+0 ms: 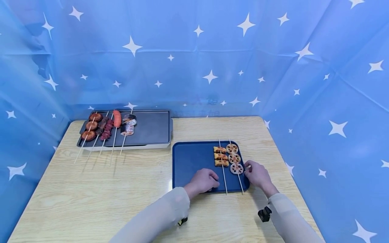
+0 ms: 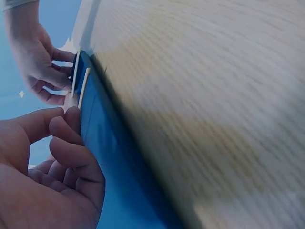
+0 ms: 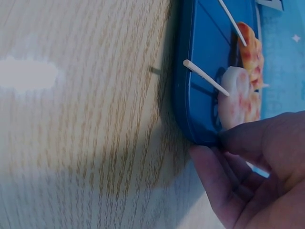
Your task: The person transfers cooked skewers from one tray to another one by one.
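Note:
A blue tray [image 1: 194, 155] lies on the table with two skewers on its right half: one of browned yellow pieces [image 1: 221, 156], one of lotus root slices [image 1: 234, 158]. My right hand [image 1: 257, 173] is at the tray's right edge. In the right wrist view, that hand's thumb [image 3: 248, 140] lies over the rim near the corner, with the fingers outside it, pinching the edge. My left hand [image 1: 204, 181] hovers over the tray's front part, left of the yellow skewer's stick. Its fingers [image 2: 78, 162] are loosely curled and nothing shows in them.
A dark griddle [image 1: 152, 126] with a pale base stands at the back left. Several skewers rest on its left half, among them a sausage [image 1: 117, 118] and a fish-like one [image 1: 127, 126]; their sticks overhang the front edge. Blue star-patterned curtain [image 1: 170, 40] surrounds the wooden table [image 1: 100, 199].

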{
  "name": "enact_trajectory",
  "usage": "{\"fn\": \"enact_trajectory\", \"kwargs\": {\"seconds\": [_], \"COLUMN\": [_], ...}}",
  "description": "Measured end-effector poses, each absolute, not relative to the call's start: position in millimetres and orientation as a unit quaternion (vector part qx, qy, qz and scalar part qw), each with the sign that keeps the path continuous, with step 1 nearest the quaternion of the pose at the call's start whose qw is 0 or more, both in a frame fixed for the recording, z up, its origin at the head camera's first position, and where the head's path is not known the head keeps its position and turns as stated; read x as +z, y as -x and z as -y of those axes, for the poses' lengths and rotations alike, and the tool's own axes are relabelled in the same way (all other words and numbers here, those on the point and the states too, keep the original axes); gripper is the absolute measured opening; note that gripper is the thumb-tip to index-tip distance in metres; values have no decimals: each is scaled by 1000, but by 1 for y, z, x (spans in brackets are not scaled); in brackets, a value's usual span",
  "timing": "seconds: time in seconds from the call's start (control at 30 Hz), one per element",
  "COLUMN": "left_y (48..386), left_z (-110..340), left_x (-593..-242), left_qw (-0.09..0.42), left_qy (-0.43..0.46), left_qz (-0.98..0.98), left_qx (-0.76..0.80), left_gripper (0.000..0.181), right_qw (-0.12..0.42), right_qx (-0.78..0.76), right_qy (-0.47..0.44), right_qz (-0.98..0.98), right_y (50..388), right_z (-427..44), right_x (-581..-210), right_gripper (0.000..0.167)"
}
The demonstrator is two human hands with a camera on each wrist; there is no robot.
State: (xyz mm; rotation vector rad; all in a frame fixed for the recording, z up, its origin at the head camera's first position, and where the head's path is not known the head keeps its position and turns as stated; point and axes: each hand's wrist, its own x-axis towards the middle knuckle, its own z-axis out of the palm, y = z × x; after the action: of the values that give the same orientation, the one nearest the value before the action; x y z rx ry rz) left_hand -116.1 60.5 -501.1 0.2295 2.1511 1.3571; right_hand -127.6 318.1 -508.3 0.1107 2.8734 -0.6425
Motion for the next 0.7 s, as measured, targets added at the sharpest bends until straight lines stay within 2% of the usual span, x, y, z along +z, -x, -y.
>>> {"fn": "enact_trajectory", "kwargs": {"seconds": [0.33,0.5,0.7], "left_y": [129,138,149], "left_z": [-18,9,43], "left_x": [-469,-450,-433], "left_qw": [276,243,199], "left_qy": [-123,-133,-98], "left_qz": [-794,-811,-837], "left_qx": [528,515,501], "left_gripper": [26,21,19], "right_qw": [98,98,101], "right_qx": [-220,-218,-218], "right_qy": [-36,-34,-35], "right_qz": [-970,-970,-970], "right_y": [128,128,128], "right_z": [-320,-320,-318], "right_x": [-507,-507,-506], "right_gripper": [20,20,20]}}
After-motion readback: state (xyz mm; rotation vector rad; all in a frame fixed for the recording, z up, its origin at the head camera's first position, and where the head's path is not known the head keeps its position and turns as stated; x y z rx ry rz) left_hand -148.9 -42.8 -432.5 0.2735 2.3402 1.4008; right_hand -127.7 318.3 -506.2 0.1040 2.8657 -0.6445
